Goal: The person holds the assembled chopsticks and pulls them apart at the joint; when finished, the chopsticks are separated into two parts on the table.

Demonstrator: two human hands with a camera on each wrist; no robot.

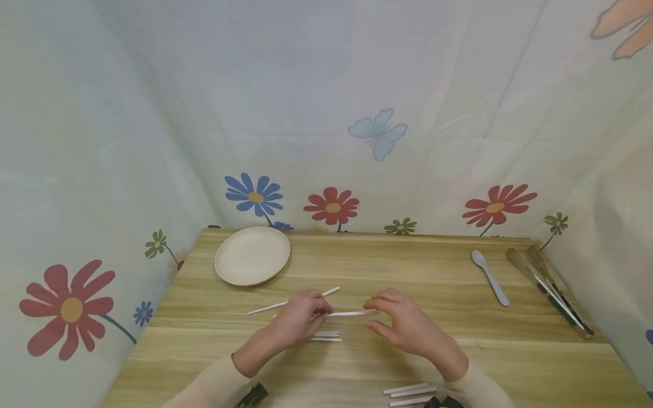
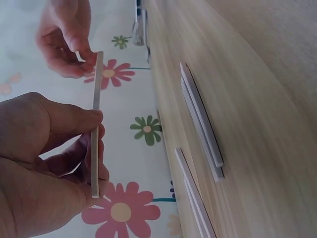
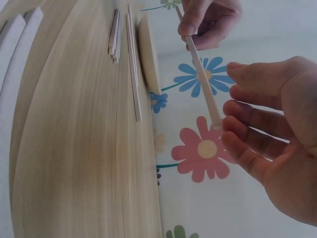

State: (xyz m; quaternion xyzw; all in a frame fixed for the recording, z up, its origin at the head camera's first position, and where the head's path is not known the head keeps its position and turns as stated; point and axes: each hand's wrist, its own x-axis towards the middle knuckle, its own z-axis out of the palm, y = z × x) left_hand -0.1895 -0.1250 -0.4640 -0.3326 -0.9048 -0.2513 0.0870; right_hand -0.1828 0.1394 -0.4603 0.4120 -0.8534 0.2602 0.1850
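Note:
My left hand [image 1: 305, 313] pinches a thin white stick [image 2: 96, 148] between thumb and fingers, holding it above the table. The stick points across toward my right hand [image 1: 408, 326]. That hand's fingers are spread and relaxed, with the fingertips [image 3: 229, 124] right at the stick's far end. On the table, longer white sticks [image 1: 265, 309] lie beyond and partly behind my left hand. A small group of white sticks [image 1: 327, 338] lies side by side just below it, partly hidden by the hand. Several more white sticks [image 1: 412, 390] lie by the front edge, near my right sleeve.
A round cream plate [image 1: 252, 256] sits at the back left of the wooden table [image 1: 388, 260]. Toward the right lie a pale spoon [image 1: 491, 277] and a few long-handled utensils [image 1: 553, 292] along the table's edge. A flowered curtain [image 1: 306, 85] encloses the back and sides.

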